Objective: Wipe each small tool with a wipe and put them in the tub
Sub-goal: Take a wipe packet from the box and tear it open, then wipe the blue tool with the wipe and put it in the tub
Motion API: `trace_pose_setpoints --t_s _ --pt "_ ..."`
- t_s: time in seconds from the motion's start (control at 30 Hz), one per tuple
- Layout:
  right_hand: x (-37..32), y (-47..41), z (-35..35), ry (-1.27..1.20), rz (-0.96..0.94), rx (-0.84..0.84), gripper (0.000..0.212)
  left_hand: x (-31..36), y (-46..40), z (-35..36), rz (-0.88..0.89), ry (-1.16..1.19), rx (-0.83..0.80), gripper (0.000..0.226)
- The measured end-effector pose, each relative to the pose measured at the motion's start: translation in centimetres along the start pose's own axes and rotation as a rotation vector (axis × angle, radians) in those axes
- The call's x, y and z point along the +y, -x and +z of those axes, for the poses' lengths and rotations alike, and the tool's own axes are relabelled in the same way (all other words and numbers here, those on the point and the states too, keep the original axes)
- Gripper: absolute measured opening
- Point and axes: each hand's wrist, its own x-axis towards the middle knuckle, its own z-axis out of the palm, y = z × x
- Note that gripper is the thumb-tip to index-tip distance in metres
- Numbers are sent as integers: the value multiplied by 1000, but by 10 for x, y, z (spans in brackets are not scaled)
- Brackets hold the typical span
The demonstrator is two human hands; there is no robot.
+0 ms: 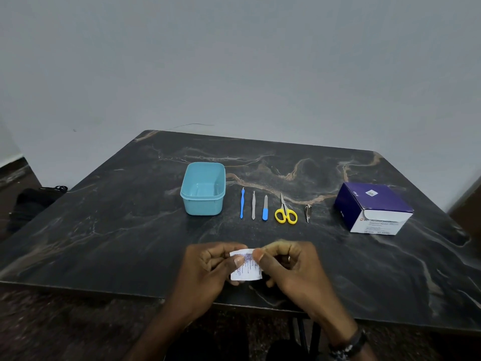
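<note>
My left hand point(208, 267) and my right hand point(289, 264) both pinch a small white wipe packet point(246, 267) with purple print, held over the table's near edge. Farther back an empty turquoise tub point(203, 188) stands on the dark marble table point(117, 230). To its right several small tools lie in a row: a blue-handled pick point(242, 203), grey tweezers point(253, 205), a blue-handled nail file point(265, 208), yellow-handled scissors point(285, 211) and a metal nail clipper point(307, 213).
A purple and white box of alcohol swabs point(373, 207) sits at the right of the table. A grey wall rises behind the table. A dark bag point(33, 204) lies on the floor at the left.
</note>
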Motion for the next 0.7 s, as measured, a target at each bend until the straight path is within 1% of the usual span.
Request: trace_pose_setpoints --t_s 0.07,0.13,0.2,0.27,0.33,0.4,0.47,0.57,0.7 --pt "-5 -4 -2 131 5 -60 18 -1 -1 0 1 -19 -2 20" --pt "-17 -11 -8 168 9 -55 21 -1 -2 1 -3 24 15 25" --pt "-32 -31 -26 160 -14 55 26 -1 -3 2 -7 81 39 28" --pt "-43 -70 -53 145 -11 233 29 -1 -3 3 -12 109 58 26" --pt "-44 -124 -81 95 50 396 22 -2 -2 3 -5 104 58 21" --pt "-38 -175 -106 115 135 464 8 -2 -1 3 5 91 50 17" --pt "-31 -209 -121 252 186 444 9 -3 0 3 8 86 56 15" --pt "-19 -236 -133 504 229 412 8 -3 0 2 16 72 59 13" --pt "2 -250 -138 743 328 340 20 -4 0 2 -13 85 60 11"
